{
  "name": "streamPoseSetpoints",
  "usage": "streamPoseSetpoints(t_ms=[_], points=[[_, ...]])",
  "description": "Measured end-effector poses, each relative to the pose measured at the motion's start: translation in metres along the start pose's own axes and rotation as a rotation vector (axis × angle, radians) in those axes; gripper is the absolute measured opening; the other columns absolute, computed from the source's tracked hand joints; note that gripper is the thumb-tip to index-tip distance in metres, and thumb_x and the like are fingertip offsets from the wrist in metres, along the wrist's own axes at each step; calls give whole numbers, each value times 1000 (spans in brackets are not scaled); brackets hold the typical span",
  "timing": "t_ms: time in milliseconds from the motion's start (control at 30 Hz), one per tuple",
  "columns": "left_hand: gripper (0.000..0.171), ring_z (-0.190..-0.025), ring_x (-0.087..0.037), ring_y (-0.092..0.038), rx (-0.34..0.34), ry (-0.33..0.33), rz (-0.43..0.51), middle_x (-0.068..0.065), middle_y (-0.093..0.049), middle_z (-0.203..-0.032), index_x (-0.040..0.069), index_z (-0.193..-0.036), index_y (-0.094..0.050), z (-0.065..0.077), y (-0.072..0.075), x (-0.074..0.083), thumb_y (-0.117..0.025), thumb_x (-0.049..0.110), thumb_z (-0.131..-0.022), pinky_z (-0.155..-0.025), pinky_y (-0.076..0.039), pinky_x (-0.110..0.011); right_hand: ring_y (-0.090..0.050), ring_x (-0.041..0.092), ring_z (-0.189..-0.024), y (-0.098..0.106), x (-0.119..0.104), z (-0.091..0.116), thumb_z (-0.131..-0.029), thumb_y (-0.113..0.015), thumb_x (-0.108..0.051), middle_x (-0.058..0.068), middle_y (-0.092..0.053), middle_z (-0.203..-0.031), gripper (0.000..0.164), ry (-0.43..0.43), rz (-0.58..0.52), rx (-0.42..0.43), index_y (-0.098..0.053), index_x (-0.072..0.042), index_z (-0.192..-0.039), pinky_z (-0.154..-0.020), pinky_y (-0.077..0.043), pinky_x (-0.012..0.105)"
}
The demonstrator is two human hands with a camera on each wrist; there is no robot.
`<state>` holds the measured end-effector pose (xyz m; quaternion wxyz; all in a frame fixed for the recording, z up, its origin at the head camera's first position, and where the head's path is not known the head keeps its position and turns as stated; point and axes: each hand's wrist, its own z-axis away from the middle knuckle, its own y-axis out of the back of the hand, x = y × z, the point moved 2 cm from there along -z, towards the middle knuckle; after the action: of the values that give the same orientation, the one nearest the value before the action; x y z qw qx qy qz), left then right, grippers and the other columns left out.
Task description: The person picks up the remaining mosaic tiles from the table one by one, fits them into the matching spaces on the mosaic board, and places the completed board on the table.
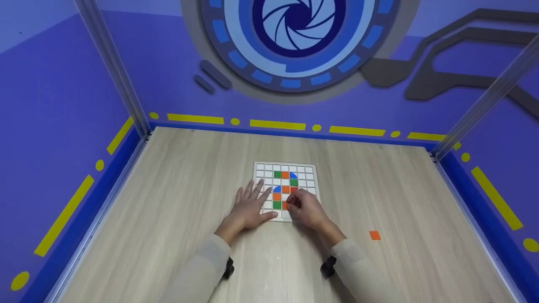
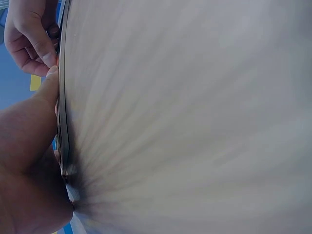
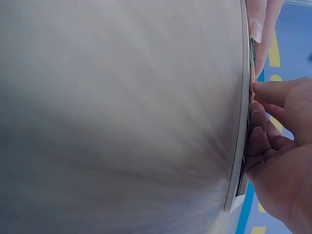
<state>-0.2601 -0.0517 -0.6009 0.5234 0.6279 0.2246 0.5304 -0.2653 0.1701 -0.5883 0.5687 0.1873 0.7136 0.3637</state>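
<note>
A square grid board [image 1: 284, 163] with white cells lies on the wooden table. Set in it are orange, green and red squares and blue rounded pieces, such as a green square [image 1: 277, 205] and a blue quarter-round [image 1: 293, 175]. My left hand [image 1: 248, 210] rests spread over the board's left side, its thumb along the near edge. Over the lower right part, my right hand [image 1: 309, 209] has curled fingers and pinches an orange square tile [image 1: 284, 205] at the board's surface. In the right wrist view, thumb and forefinger meet at that orange tile; the other fingers lie against the board.
A loose orange square [image 1: 374, 235] lies on the table [image 1: 189, 189] to the right of my right forearm. Blue-purple walls [image 1: 168, 75] with yellow marks enclose the table at the back and sides, with metal posts [image 1: 116, 63] at the corners.
</note>
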Motion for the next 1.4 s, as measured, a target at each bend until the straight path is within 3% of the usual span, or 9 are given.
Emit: streamPoseSetpoints(t_ms=[367, 533, 767, 1000, 1200, 1400], points=[[86, -163, -41, 4, 18, -6, -6, -13, -5, -178, 18, -170, -27, 6, 8, 4, -57, 62, -103, -127, -1, -65, -57, 15, -82, 1, -7, 0, -98, -75, -9, -3, -63, -92, 8, 41, 101, -24, -74, -11, -106, -72, -53, 31], [85, -163, -41, 5, 14, -8, -11, -14, -5, -178, 17, -170, -26, 6, 6, 2, -57, 61, -103, -127, 0, -65, -62, 14, -84, 12, -6, 8, -99, -75, -10, -5, -67, -96, 11, 53, 31, -25, -76, -9, -110, -77, -58, 30], [86, -163, -41, 4, 21, -2, 10, -13, -7, -178, 18, -170, -28, 8, 9, 5, -58, 62, -103, -127, -1, -65, -62, 15, -90, 51, 6, 24, -97, -77, -7, -6, -68, -99, 14, 52, -6, -21, -76, -6, -111, -80, -57, 33], [88, -163, -39, 7, 1, 10, -3, -11, -3, -179, 20, -171, -24, 5, 5, 3, -56, 65, -102, -127, 1, -64, -65, 16, -86, 99, 42, 47, -95, -76, -2, 2, -72, -94, 10, 79, 25, 28, -76, -1, -105, -76, -56, 32], [87, -163, -41, 4, 7, -8, 3, -14, -6, -178, 17, -170, -27, 7, 8, 7, -57, 62, -103, -127, -2, -66, -65, 17, -86, 138, 80, 74, -97, -76, -5, 1, -71, -94, 12, 20, 57, 31, -76, -1, -109, -73, -54, 29], [86, -163, -40, 4, 7, -2, -6, -12, -5, -178, 19, -170, -26, 7, 7, 7, -56, 63, -103, -127, -2, -65, -63, 19, -86, 163, 109, 104, -100, -75, -13, 1, -70, -95, 12, -80, 88, 4, -76, -5, -110, -69, -52, 27]])
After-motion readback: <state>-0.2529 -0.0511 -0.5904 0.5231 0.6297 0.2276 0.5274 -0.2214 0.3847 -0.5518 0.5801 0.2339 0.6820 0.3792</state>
